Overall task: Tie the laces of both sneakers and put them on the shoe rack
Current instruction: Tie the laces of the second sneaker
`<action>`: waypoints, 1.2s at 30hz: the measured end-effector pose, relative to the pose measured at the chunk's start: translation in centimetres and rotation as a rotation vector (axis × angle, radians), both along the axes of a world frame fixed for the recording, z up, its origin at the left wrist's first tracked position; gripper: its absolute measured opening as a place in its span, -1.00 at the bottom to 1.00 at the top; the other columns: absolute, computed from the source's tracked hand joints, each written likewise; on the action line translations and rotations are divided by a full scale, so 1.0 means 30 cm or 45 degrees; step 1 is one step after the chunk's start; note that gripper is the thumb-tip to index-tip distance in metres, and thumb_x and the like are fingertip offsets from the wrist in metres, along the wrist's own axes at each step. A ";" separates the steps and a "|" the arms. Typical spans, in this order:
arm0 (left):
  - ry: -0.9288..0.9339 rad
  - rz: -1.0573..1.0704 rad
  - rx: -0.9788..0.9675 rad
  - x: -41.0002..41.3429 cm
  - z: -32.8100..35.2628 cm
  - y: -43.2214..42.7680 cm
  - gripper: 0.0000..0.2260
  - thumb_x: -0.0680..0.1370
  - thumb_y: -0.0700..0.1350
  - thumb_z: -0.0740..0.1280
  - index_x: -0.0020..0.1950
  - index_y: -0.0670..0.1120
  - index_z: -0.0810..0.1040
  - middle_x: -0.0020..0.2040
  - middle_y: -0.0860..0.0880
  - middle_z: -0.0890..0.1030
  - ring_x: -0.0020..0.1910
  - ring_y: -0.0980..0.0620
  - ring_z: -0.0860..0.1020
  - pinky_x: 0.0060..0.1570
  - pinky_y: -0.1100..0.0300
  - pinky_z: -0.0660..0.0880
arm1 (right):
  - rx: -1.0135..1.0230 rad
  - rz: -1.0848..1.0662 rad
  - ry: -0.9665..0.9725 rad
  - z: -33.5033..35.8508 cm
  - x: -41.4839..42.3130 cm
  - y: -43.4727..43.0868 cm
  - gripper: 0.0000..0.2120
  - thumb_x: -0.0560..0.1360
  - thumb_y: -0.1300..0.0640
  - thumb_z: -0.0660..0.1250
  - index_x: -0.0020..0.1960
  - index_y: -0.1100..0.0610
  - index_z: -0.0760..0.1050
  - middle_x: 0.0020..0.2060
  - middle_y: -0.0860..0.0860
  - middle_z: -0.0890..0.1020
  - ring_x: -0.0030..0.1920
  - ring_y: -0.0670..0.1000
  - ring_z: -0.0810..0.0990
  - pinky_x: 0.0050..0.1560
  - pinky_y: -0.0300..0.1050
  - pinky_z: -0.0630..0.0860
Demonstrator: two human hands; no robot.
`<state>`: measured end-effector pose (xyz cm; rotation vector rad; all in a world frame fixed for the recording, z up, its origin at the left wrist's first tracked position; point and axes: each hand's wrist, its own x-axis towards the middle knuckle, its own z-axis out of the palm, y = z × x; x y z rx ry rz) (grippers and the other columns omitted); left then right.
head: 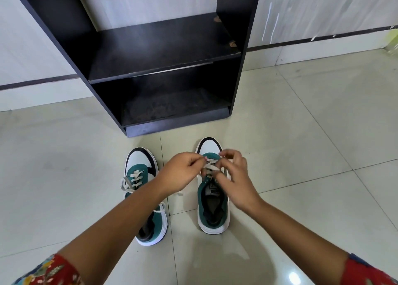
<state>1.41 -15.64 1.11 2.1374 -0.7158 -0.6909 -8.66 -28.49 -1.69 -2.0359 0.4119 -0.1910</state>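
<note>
Two green, white and black sneakers stand side by side on the tiled floor, toes toward the shoe rack (163, 69). The right sneaker (213, 200) has its white laces (210, 165) pinched by both hands above the tongue. My left hand (179, 172) holds one lace strand from the left, and my right hand (233, 175) holds the other from the right. The left sneaker (141, 175) lies partly under my left forearm, with its laces (129, 184) loose and trailing off its sides.
The dark shoe rack has a middle shelf (159, 54) and a bottom shelf (172, 106), neither holding any shoes. Pale glossy floor tiles (301, 134) stretch around the shoes. A white wall with a dark stripe (323, 37) runs behind the rack.
</note>
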 end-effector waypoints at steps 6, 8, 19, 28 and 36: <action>-0.042 0.218 -0.173 -0.003 -0.048 0.034 -0.67 0.54 0.14 0.21 -0.25 -0.04 0.58 -0.46 -0.15 0.37 -0.47 -0.01 0.32 -0.34 0.11 0.28 | 1.397 -0.408 -0.276 0.127 0.032 -0.183 -0.74 0.51 0.24 0.09 -0.30 0.14 0.46 -0.34 0.02 0.64 -0.17 0.03 0.61 -0.01 -0.12 0.53; -0.015 0.242 -0.176 -0.001 -0.056 0.039 -0.70 0.50 0.15 0.27 -0.29 0.00 0.59 -0.45 -0.13 0.39 -0.46 -0.03 0.31 -0.33 0.12 0.26 | 1.402 -0.484 -0.250 0.138 0.031 -0.212 -0.72 0.52 0.24 0.13 -0.37 0.10 0.36 -0.55 -0.03 0.47 -0.46 0.00 0.53 -0.31 -0.15 0.55; -0.649 -0.061 0.852 0.011 -0.155 0.146 -0.78 0.53 -0.02 0.22 0.01 -0.11 0.57 0.04 -0.09 0.60 -0.01 -0.09 0.55 -0.03 0.09 0.44 | -0.799 0.145 0.663 -0.117 -0.098 -0.249 -0.69 0.45 0.03 0.26 0.17 0.02 0.36 -0.03 0.05 0.64 -0.01 0.12 0.60 -0.14 -0.08 0.45; -0.689 -0.159 0.263 -0.062 -0.175 0.063 -0.92 0.50 -0.06 0.30 -0.05 0.01 0.57 0.28 0.09 0.49 0.27 0.04 0.43 0.28 0.09 0.23 | -0.661 0.321 0.196 -0.051 -0.051 -0.090 -0.77 0.45 -0.07 0.30 -0.08 0.07 0.60 -0.07 -0.01 0.66 0.00 0.04 0.55 0.02 -0.06 0.45; -0.687 -0.204 0.261 -0.073 -0.198 0.064 -0.86 0.55 -0.14 0.23 0.00 -0.12 0.56 -0.08 -0.09 0.65 -0.08 -0.10 0.55 0.29 0.08 0.33 | -0.487 0.253 0.366 -0.056 -0.047 -0.058 -0.83 0.55 0.09 0.16 0.05 0.16 0.41 -0.20 0.07 0.60 -0.22 0.10 0.52 -0.24 -0.11 0.32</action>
